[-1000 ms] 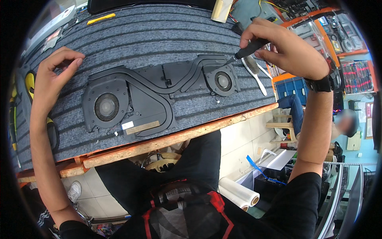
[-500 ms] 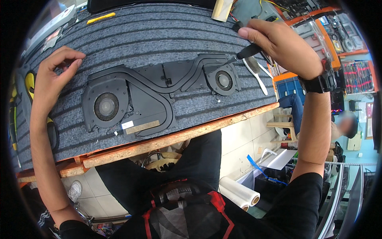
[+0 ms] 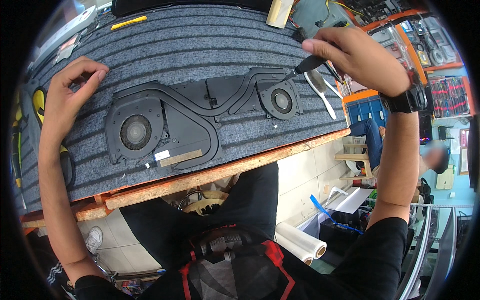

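The right hand (image 3: 347,52) has its fingers around a black screwdriver (image 3: 310,64), tip at the matte, twin-fanned cooling assembly (image 3: 189,132) — flat on the desk's ribbed grey carpet (image 3: 210,47). The left hand's (image 3: 75,89) fingers curl narrow — holding anything, I cannot tell.

The person wears a black top with short sleeves (image 3: 387,235), its front showing a faceted panel (image 3: 225,272) in dark greys, flanked by angular red trim (image 3: 274,252), above black trousers (image 3: 252,197). A bulky black wristband (image 3: 406,102) with a small red detail circles the right wrist; the left hand (image 3: 75,87) and right hand (image 3: 352,55) are both ungloved.
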Demonstrator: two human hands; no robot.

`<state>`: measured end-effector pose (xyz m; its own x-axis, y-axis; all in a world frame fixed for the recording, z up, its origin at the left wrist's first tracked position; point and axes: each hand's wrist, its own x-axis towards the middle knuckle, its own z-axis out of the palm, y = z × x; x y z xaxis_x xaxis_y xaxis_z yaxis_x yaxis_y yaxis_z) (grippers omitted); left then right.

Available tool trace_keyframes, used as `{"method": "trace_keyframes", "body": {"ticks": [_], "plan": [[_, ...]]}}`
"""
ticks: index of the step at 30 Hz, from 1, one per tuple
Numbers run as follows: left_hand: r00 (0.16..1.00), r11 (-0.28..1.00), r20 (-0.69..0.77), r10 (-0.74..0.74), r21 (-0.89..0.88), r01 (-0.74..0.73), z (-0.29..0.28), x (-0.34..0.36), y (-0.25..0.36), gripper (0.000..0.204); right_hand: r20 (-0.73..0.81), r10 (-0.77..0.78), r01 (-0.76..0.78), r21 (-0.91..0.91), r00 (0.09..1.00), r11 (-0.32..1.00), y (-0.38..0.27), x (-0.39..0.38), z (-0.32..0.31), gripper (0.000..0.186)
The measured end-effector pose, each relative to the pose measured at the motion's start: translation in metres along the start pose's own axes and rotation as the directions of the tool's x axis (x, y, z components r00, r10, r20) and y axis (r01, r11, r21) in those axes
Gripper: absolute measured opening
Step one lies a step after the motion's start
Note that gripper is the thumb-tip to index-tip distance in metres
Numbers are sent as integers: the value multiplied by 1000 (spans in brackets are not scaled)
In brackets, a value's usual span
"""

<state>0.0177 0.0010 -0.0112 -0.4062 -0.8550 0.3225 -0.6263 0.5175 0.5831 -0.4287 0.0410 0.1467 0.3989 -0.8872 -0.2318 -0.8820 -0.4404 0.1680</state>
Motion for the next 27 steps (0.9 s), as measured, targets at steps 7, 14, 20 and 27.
{"method": "trace_keyframes", "body": {"ticks": [7, 14, 20, 27], "plan": [[1000, 1000, -12, 18, -14, -18, 2, 1, -4, 17, -39, 6, -8, -61, 999, 998, 4, 1, 0, 25], [1000, 1000, 12, -9, 12, 9, -1, 0, -3, 17, 25, 7, -8, 26, 1000, 1000, -4, 6, -5, 25], [999, 1000, -30, 17, 9, -17, 1, 0, 3, 14, -17, -24, 25, 40, 1000, 999, 3, 8, 1, 25], [1000, 1000, -17, 2, -24, -2, 2, 0, 6, 14, -27, -108, 111, 258, 994, 960, 6, 2, 0, 24]]}}
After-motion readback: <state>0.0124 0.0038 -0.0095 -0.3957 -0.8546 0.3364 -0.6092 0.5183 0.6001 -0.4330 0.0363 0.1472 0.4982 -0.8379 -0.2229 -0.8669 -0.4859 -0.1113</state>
